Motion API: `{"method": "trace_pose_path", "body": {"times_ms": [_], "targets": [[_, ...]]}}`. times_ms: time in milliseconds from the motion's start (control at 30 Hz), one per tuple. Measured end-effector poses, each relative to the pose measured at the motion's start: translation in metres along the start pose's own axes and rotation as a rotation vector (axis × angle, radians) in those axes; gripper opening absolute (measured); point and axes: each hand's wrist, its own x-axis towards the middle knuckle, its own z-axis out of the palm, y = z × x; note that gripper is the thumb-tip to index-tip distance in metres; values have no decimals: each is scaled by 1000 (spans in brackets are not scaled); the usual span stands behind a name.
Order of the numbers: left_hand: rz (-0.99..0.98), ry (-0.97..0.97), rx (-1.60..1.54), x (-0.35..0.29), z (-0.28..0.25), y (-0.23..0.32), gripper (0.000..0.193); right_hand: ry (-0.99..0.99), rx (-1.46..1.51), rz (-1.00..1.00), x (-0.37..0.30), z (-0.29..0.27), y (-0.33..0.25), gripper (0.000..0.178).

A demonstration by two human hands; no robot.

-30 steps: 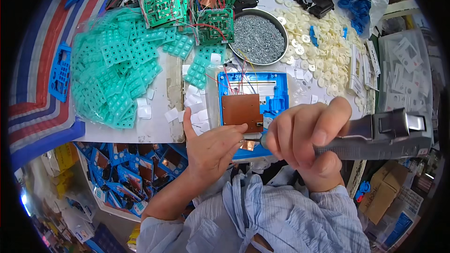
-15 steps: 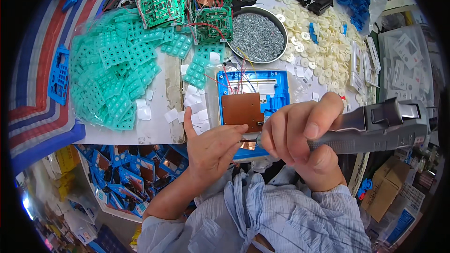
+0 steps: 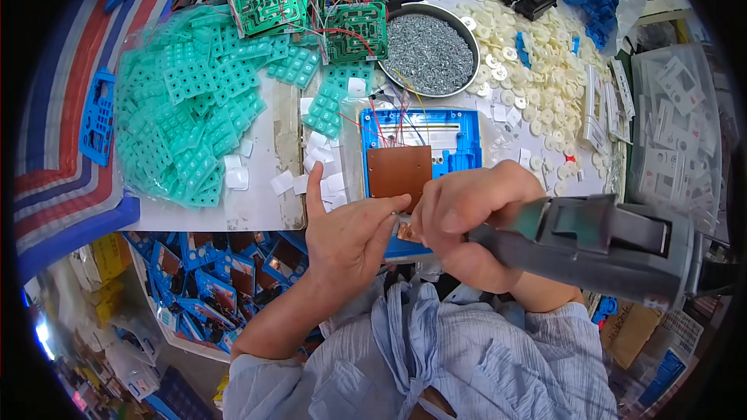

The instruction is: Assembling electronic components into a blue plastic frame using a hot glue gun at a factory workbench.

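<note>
My right hand (image 3: 478, 222) is wrapped round a dark grey electric screwdriver (image 3: 591, 245), which lies nearly level with its body out to the right. Its front end points left, toward my left hand (image 3: 350, 233). There the thumb and a finger pinch together at a small metallic bit I cannot make out, and another finger stands up. Beyond both hands sits a blue plastic housing (image 3: 475, 128) with a brown circuit board (image 3: 399, 175) lying in it. Thin red and yellow wires run from the board to the far side. My right hand hides the housing's near right part.
A round metal bowl of screws (image 3: 428, 54) stands behind the housing. Green rubber keypads (image 3: 194, 109) pile up left, with wired green circuit boards (image 3: 268, 4) behind. Cream plastic discs (image 3: 545, 70) spread right. Assembled blue units (image 3: 218, 280) fill a bin below the table's left edge.
The screwdriver's rear end has swung down toward me, and my right hand has shifted left, closer to my left hand. My left hand has barely moved.
</note>
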Motion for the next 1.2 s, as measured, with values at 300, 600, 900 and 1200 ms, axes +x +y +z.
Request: {"method": "trace_pose_path", "body": {"times_ms": [300,600,900,1200], "targets": [[27,0,-2,2,-1,0,21,-51,-57,-52,0,1,16,31],[32,6,-9,0,2,-2,18,151,-68,-181,17,-7,-4,35],[16,-8,-5,1,1,0,10,185,-151,-150,32,-16,10,34],[63,-20,70,3,1,1,7,73,-364,-193,30,-20,20,37]]}}
